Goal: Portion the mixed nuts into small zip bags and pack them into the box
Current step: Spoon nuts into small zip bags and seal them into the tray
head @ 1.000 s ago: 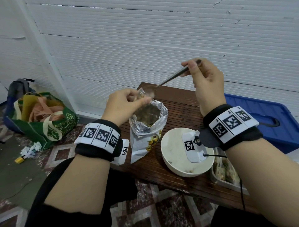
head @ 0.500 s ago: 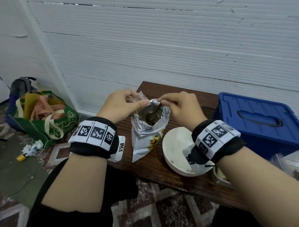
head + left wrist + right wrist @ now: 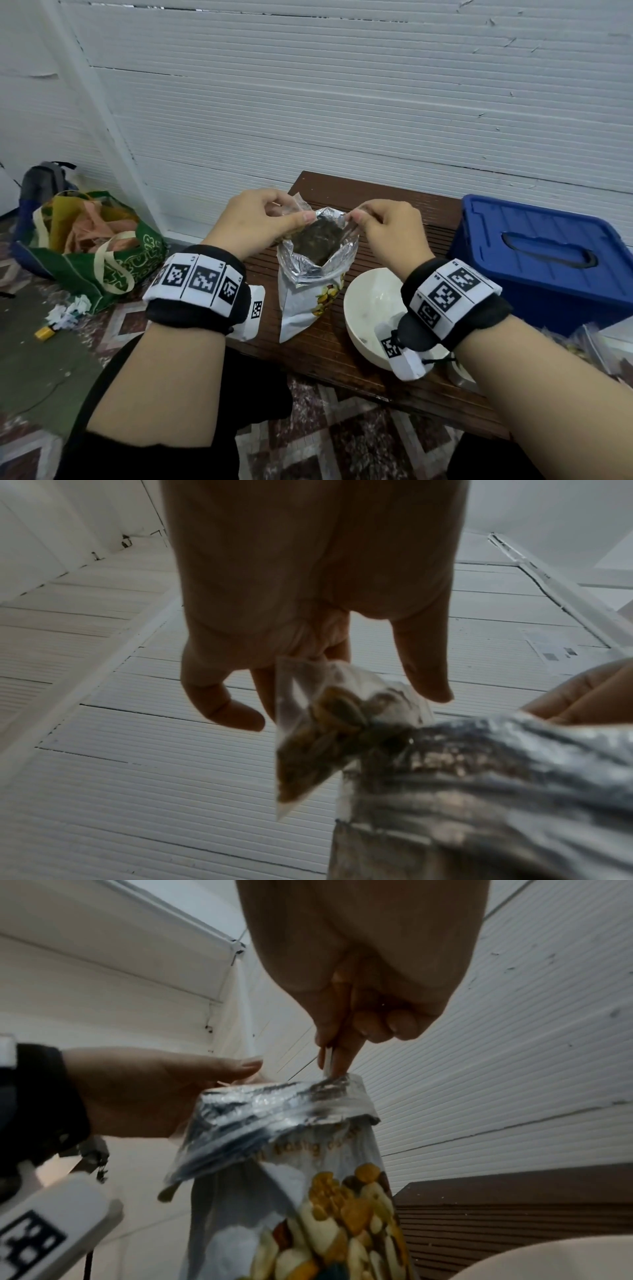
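Black wristbands (image 3: pixel 197 291) w/ white b&w square-code tags on both wrists, black sleeves, bare forearms.

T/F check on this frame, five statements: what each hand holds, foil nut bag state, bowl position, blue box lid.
1. The left hand pinches a small clear zip bag with nuts in it. True.
2. The foil nut bag lies flat on the table. False: it stands upright with its mouth open.
3. The right hand grips a thin metal handle at the foil bag's rim. True.
4. The white bowl sits to the left of the foil bag. False: it sits to its right, below the right wrist.
5. The blue box has its lid off. False: the lid is on.
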